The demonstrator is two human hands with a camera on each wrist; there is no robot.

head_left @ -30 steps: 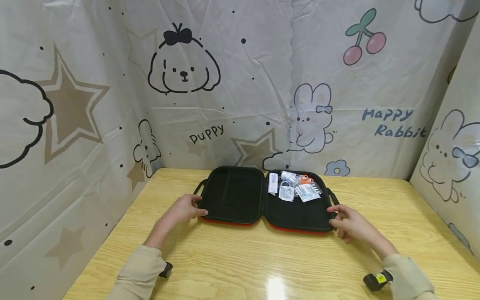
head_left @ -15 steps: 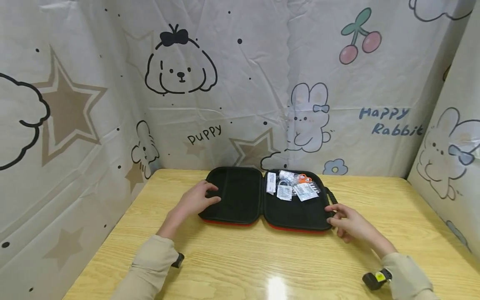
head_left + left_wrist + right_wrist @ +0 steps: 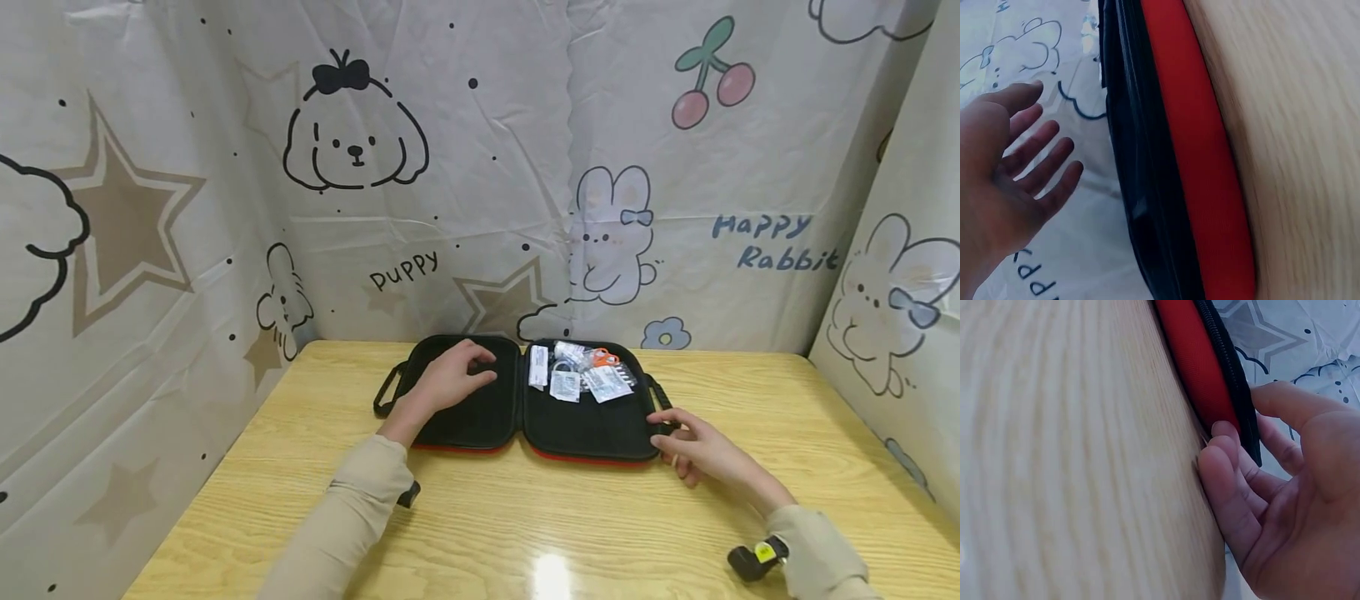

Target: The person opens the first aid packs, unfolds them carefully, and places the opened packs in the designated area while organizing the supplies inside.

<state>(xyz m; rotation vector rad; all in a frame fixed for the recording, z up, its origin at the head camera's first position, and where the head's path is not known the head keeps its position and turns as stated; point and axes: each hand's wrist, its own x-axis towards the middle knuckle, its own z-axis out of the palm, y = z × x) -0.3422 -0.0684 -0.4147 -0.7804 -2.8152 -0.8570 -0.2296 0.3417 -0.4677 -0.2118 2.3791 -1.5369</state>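
A red and black zippered first-aid case (image 3: 585, 427) lies unfolded flat on the table. Over its left half hovers my left hand (image 3: 450, 379), fingers spread and loosely bent, holding nothing; the left wrist view shows it above the case's rim. My right hand (image 3: 693, 446) grips the outer edge of the right half. In the right wrist view its thumb is on the black rim and its fingertips (image 3: 1217, 469) are against the red side. Orange-handled scissors (image 3: 605, 357), a square white packet (image 3: 566, 386), a larger packet (image 3: 608, 383) and a narrow white packet (image 3: 538, 367) lie in the right half.
Strap handles stick out at both ends, the left handle (image 3: 386, 396) and the right handle (image 3: 660, 396). The wooden table (image 3: 480, 533) ends at the back against a printed cloth (image 3: 495, 208), which also hangs along both sides.
My left hand has let go of the case's left edge and moved right and slightly up over the left half. My right hand keeps its place at the right edge.
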